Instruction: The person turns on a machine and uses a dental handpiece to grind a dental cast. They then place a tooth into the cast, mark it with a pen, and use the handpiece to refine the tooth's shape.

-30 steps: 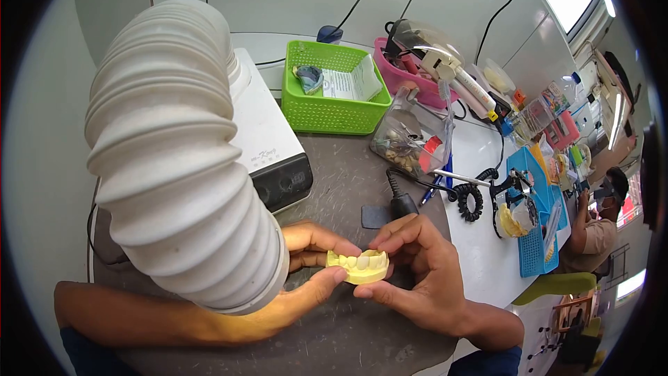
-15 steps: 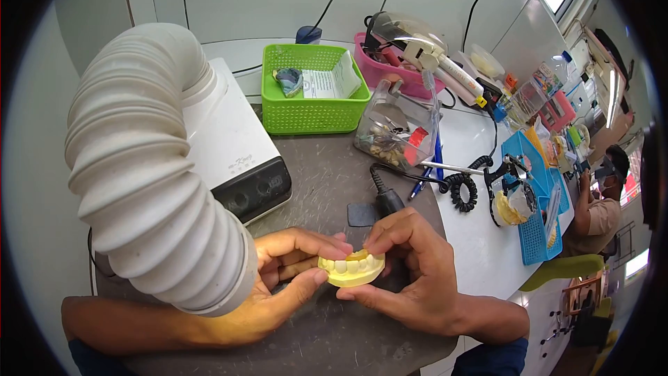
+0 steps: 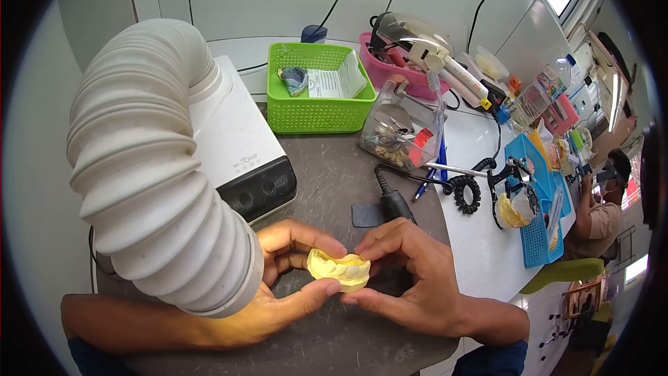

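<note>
A pale yellow dental cast [image 3: 339, 270] with a row of teeth is held between both hands just above the grey mat [image 3: 334, 174]. My left hand [image 3: 289, 271] cups it from the left, thumb under and fingers over its back. My right hand [image 3: 407, 275] pinches its right end, thumb below and fingers on top. The cast is tilted so its smooth side faces up. Part of my left forearm is hidden behind a white ribbed suction hose [image 3: 149, 167].
A white box unit [image 3: 247, 146] sits behind the hose. Further back stand a green basket [image 3: 316, 108], a pink basket [image 3: 400, 73] and a clear container [image 3: 400, 132] of small tools. A black handpiece [image 3: 393, 202] with coiled cord lies by my hands. Another person [image 3: 598, 216] sits at the right.
The cast has been rotated in both hands: its teeth faced me before, and now the smooth side is turned up. The hands shifted slightly left.
</note>
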`<state>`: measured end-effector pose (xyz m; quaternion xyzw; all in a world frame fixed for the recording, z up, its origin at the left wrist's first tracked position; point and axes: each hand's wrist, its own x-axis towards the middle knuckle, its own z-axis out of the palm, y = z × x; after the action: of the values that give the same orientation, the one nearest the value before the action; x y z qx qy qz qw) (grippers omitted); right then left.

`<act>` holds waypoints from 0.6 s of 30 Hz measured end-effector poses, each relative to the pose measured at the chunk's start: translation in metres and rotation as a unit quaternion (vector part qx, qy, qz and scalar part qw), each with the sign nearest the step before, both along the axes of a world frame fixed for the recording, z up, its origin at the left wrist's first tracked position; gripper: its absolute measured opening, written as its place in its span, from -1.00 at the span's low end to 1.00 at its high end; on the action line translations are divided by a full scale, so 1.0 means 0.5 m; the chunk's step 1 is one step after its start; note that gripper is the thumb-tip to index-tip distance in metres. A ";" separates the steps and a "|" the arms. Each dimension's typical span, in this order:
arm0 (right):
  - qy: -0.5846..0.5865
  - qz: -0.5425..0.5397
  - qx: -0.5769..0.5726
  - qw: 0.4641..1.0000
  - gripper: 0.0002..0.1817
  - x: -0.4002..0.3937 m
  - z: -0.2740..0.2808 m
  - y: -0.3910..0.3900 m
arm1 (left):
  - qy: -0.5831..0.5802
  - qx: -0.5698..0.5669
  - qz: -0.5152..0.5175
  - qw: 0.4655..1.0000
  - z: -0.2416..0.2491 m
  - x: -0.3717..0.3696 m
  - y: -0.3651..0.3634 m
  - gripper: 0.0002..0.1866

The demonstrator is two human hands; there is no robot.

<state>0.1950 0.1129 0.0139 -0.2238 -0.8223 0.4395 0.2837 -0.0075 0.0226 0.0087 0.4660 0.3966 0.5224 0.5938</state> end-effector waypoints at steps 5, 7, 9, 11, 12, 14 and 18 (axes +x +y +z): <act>-0.005 0.002 0.017 1.000 -0.56 0.001 -0.001 0.001 | 0.031 0.068 -0.005 0.997 -0.011 -0.003 0.004 -0.67; -0.003 0.002 0.011 1.000 -0.56 0.001 -0.002 0.001 | 0.033 0.071 -0.006 0.997 -0.015 -0.004 0.004 -0.66; -0.005 -0.001 0.009 1.000 -0.56 0.001 -0.002 0.000 | 0.036 0.074 -0.007 0.997 -0.016 -0.004 0.004 -0.66; -0.004 0.000 0.007 1.000 -0.55 0.002 -0.002 0.000 | 0.038 0.075 -0.007 0.996 -0.015 -0.004 0.005 -0.65; -0.002 0.001 0.005 1.000 -0.54 0.003 -0.002 0.000 | 0.038 0.074 -0.007 0.996 -0.014 -0.004 0.005 -0.65; 0.000 0.008 0.050 0.999 -0.56 -0.001 0.015 0.003 | 0.058 0.073 -0.016 0.996 -0.012 -0.005 0.005 -0.62; 0.017 0.032 0.069 0.997 -0.69 0.000 0.025 0.013 | 0.075 0.034 -0.012 0.997 -0.002 -0.003 -0.003 -0.60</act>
<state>0.1947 0.1192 0.0265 -0.1700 -0.8526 0.3945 0.2978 -0.0090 0.0213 0.0078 0.5286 0.4167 0.4921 0.5521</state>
